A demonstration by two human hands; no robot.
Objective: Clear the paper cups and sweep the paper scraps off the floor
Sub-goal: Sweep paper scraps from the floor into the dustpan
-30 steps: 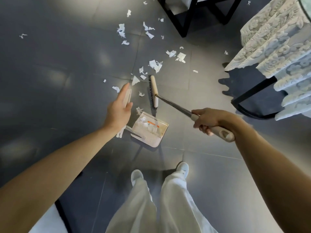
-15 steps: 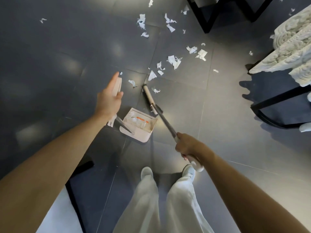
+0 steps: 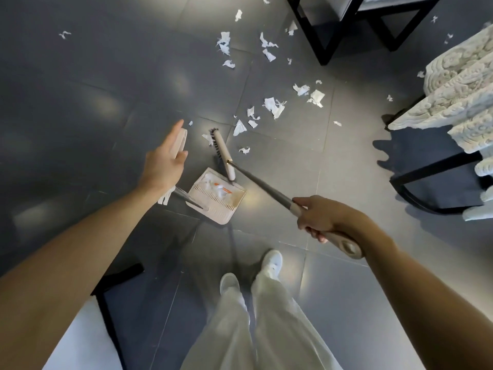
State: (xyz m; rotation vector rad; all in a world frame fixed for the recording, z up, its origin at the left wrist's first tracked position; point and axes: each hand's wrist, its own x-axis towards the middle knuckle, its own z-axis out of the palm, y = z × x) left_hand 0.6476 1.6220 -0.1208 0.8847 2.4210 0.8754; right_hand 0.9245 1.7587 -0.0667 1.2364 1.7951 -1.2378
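Where scraps (image 3: 274, 106) lie, black frame (image 3: 325, 55) beside, perhaps chair

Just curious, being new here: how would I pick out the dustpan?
Find the white shoes at bottom centre. Just ahead of them on the dark floor lies the dustpan. Unlike the scattered white scraps, it is a beige tray with comb teeth, beside the broom head.

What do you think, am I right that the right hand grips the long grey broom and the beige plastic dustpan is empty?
Not quite. The head view shows the right hand gripping the long grey broom, but the beige plastic dustpan holds white paper scraps.
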